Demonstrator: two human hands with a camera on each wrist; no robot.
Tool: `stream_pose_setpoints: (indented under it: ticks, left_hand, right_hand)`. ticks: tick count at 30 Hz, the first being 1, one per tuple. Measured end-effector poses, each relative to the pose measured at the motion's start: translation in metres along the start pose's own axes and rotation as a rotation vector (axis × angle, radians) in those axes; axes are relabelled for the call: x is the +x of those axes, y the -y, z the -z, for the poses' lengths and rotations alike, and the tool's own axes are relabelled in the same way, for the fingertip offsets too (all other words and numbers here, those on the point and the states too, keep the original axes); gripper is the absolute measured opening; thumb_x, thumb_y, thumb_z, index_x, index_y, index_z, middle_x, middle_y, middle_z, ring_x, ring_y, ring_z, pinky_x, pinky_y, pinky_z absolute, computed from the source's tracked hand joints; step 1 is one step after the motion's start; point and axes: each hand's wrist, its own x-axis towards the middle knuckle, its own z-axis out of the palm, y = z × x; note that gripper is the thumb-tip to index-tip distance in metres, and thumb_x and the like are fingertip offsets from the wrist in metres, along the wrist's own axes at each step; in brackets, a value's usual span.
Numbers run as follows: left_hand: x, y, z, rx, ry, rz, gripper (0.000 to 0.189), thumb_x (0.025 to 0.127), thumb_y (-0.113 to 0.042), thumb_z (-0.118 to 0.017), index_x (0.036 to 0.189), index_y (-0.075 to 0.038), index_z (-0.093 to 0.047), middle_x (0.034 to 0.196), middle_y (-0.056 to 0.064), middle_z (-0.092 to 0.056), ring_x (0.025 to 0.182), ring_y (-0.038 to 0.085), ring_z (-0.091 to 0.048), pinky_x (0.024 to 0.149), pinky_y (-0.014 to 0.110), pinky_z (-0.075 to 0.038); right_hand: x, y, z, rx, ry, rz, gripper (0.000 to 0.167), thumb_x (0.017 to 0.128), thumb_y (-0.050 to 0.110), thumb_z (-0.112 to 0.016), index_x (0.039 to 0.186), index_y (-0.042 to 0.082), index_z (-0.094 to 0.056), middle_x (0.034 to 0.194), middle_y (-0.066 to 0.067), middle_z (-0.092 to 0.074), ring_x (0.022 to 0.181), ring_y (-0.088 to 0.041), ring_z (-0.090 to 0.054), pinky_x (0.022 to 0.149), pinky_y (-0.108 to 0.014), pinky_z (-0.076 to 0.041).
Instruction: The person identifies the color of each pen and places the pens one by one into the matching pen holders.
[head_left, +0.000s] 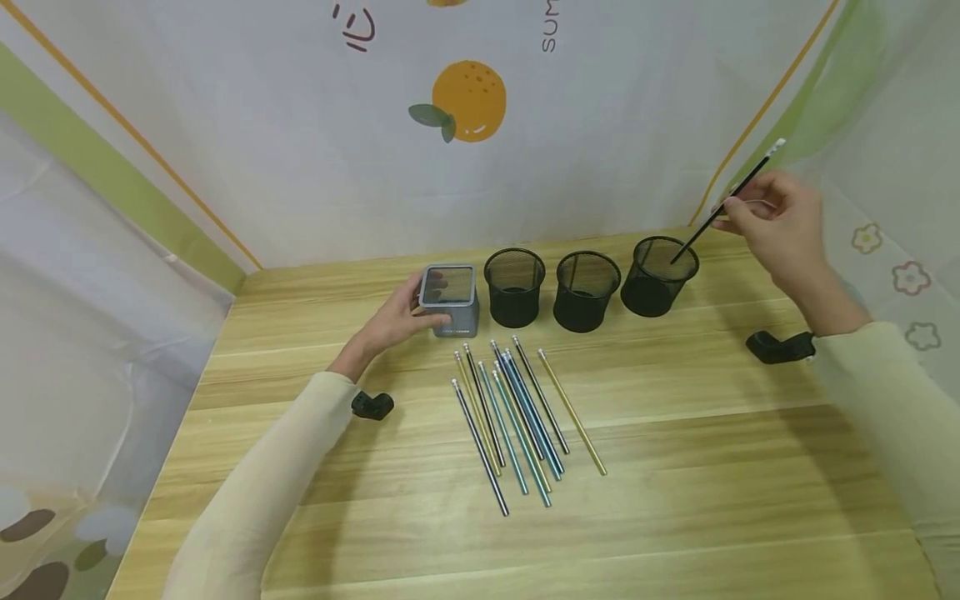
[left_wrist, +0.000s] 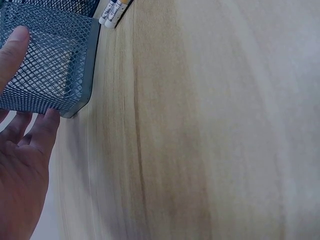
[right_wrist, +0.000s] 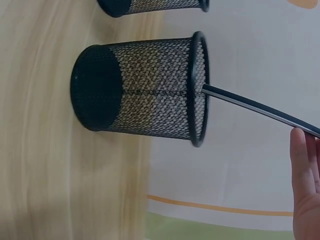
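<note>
My right hand (head_left: 787, 225) pinches a black pencil (head_left: 738, 187) between thumb and fingers, its white eraser end up. The pencil slants down to the left, and its lower tip is at the mouth of the rightmost black mesh pen cup (head_left: 660, 279). In the right wrist view, the pencil (right_wrist: 255, 106) meets the rim of that cup (right_wrist: 150, 90). My left hand (head_left: 393, 321) grips a square grey mesh pen holder (head_left: 459, 319), thumb in front and fingers at its far side. The left wrist view shows the thumb against the mesh wall (left_wrist: 50, 65).
Two more round black mesh cups, one (head_left: 514, 292) beside the grey holder and another (head_left: 583, 296) to its right, complete the row. Several pencils in gold, blue and black, among them a gold pencil (head_left: 573, 412), lie loose on the wooden table (head_left: 675, 500). A printed cloth (head_left: 300, 150) hangs behind.
</note>
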Motion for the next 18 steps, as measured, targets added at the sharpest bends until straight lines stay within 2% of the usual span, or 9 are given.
stream_pose_setpoints:
  ticks: [8,18]
  left_hand:
    - [-0.001,-0.001,0.000,0.003,-0.002,0.004,0.072,0.093,0.003,-0.072,0.153,0.001,-0.034,0.149,0.022,-0.042,0.137,0.037,-0.042,0.113,0.050,-0.035]
    - [0.000,0.000,0.000,0.006,-0.001,0.007,0.072,0.093,0.003,-0.073,0.153,0.001,-0.034,0.149,0.020,-0.043,0.137,0.036,-0.042,0.114,0.049,-0.034]
  right_hand:
    - [-0.003,-0.012,0.003,-0.079,0.036,-0.054,0.006,0.091,-0.020,-0.058,0.096,-0.016,-0.058,0.088,-0.015,-0.064,0.071,-0.019,-0.070,0.070,-0.030,-0.060]
    - [-0.008,-0.029,0.008,-0.239,0.053,-0.133,0.006,0.094,-0.016,-0.058,0.098,-0.012,-0.057,0.087,-0.006,-0.069,0.068,-0.013,-0.070,0.067,-0.023,-0.059]
